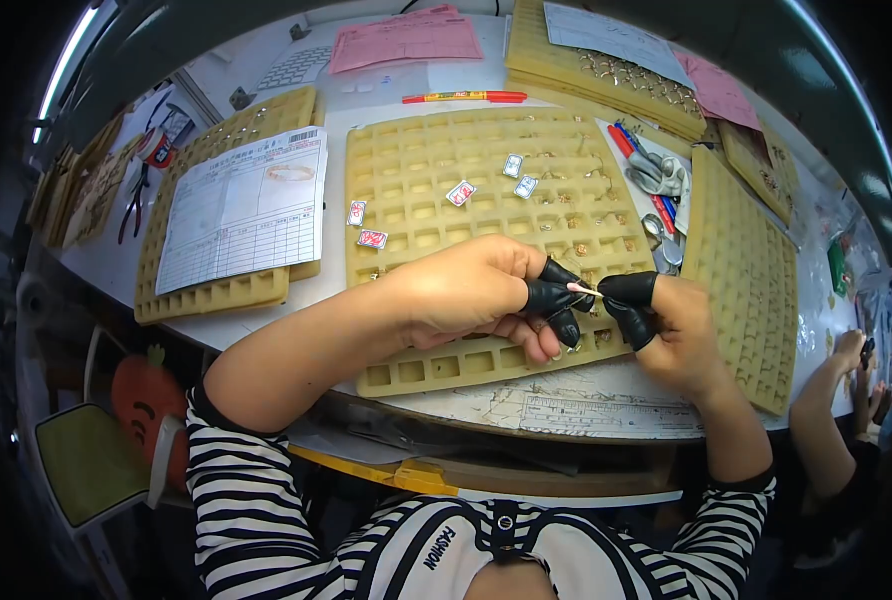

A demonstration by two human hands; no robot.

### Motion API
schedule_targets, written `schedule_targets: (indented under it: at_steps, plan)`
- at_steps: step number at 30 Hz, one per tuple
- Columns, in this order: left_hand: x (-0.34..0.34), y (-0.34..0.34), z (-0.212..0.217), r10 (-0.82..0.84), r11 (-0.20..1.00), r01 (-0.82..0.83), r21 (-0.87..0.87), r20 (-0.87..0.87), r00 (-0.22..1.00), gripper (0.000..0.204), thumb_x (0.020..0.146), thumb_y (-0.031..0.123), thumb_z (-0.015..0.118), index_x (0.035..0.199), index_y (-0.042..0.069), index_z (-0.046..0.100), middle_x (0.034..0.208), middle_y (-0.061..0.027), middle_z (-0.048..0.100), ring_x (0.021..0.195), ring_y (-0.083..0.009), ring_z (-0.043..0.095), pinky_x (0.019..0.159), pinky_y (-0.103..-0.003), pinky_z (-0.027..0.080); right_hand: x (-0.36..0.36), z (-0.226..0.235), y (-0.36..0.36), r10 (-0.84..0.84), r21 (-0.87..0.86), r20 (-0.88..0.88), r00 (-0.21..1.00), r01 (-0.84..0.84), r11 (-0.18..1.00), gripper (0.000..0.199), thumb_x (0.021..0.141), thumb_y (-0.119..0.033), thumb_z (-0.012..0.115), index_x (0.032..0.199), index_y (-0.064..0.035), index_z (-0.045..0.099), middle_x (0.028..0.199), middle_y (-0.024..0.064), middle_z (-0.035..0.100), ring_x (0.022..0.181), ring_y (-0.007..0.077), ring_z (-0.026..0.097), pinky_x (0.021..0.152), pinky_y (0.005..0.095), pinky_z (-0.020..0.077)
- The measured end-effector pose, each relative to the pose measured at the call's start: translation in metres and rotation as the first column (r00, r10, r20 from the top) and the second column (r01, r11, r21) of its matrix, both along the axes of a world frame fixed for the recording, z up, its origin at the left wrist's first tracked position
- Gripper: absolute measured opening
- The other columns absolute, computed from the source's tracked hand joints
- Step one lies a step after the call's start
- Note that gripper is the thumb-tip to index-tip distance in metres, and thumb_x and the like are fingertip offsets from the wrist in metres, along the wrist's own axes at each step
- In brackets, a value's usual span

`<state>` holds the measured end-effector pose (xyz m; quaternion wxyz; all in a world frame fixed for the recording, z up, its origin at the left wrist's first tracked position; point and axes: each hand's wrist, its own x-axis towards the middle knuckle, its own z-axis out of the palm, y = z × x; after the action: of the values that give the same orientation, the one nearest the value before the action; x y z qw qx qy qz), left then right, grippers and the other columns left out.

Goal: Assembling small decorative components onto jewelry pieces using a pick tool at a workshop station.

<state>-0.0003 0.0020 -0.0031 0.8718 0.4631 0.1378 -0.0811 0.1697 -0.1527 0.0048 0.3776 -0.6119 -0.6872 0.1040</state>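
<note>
Black finger cots cover several fingertips on both hands, which meet over the lower right of a yellow compartment tray [421, 370]. My left hand [486, 290] is closed in a pinch on a small thin piece with a pinkish end [576, 288]. From the right, my right hand [681, 320] pinches the other end of that same piece between thumb and finger. It looks pale or gold-coloured, but its kind is too small to make out. Small shiny metal pieces [576, 222] sit in the tray's right-hand compartments. Small written tags [460, 193] lie on the tray.
On the left, a printed form [241, 210] covers another tray [151, 290], with pliers [133, 205] beyond. A red-and-yellow marker [464, 97] lies behind the middle tray. More trays [741, 270], pens and a grey-white glove [658, 172] are at right. Another person's arm [824, 425] shows far right.
</note>
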Motion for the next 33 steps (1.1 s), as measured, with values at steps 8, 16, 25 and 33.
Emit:
schedule_targets:
  at_steps: [8, 16, 25, 33]
  plan:
    - [0.001, -0.001, 0.002, 0.001, 0.999, -0.001, 0.032, -0.011, 1.000, 0.018, 0.090, 0.009, 0.047, 0.102, -0.002, 0.056, 0.084, -0.0131, 0.062, 0.073, -0.0174, 0.064, 0.071, -0.029, 0.053, 0.000, -0.001, 0.001, 0.005, 0.065, 0.022, 1.000, -0.007, 0.998, 0.016, 0.068, 0.003, 0.060, 0.083, -0.0011, 0.062, 0.065, 0.0107, 0.059, 0.054, 0.0247, 0.057, 0.050, 0.0312, 0.0433]
    - [0.001, -0.001, 0.004, 0.011, 1.000, -0.010, 0.025, -0.032, 0.999, 0.037, 0.079, -0.009, 0.031, 0.109, -0.004, 0.053, 0.086, -0.0162, 0.061, 0.072, -0.0185, 0.063, 0.068, -0.028, 0.054, -0.001, -0.003, 0.001, -0.030, 0.104, -0.023, 0.999, 0.033, 0.994, 0.016, 0.069, 0.003, 0.060, 0.085, -0.0012, 0.061, 0.063, 0.0097, 0.059, 0.052, 0.0218, 0.057, 0.049, 0.0299, 0.0420]
    - [0.001, -0.001, 0.003, -0.004, 0.999, 0.005, 0.035, -0.014, 1.000, 0.031, 0.077, -0.009, 0.031, 0.097, -0.007, 0.054, 0.084, -0.0156, 0.062, 0.074, -0.0185, 0.063, 0.069, -0.028, 0.053, -0.006, -0.007, 0.005, -0.018, 0.135, -0.133, 0.991, 0.036, 0.990, 0.029, 0.072, 0.005, 0.058, 0.100, -0.0016, 0.061, 0.068, 0.0109, 0.059, 0.052, 0.0199, 0.055, 0.049, 0.0283, 0.0421]
    - [0.002, -0.003, 0.004, -0.019, 0.998, 0.020, 0.055, -0.021, 1.000, 0.033, 0.075, -0.009, 0.029, 0.096, -0.006, 0.054, 0.085, -0.0150, 0.062, 0.075, -0.0183, 0.063, 0.070, -0.028, 0.053, -0.008, -0.006, 0.015, 0.074, 0.222, 0.094, 0.993, -0.094, 0.970, 0.036, 0.065, 0.007, 0.055, 0.100, -0.0010, 0.061, 0.080, 0.0127, 0.055, 0.064, 0.0267, 0.056, 0.053, 0.0321, 0.0442]
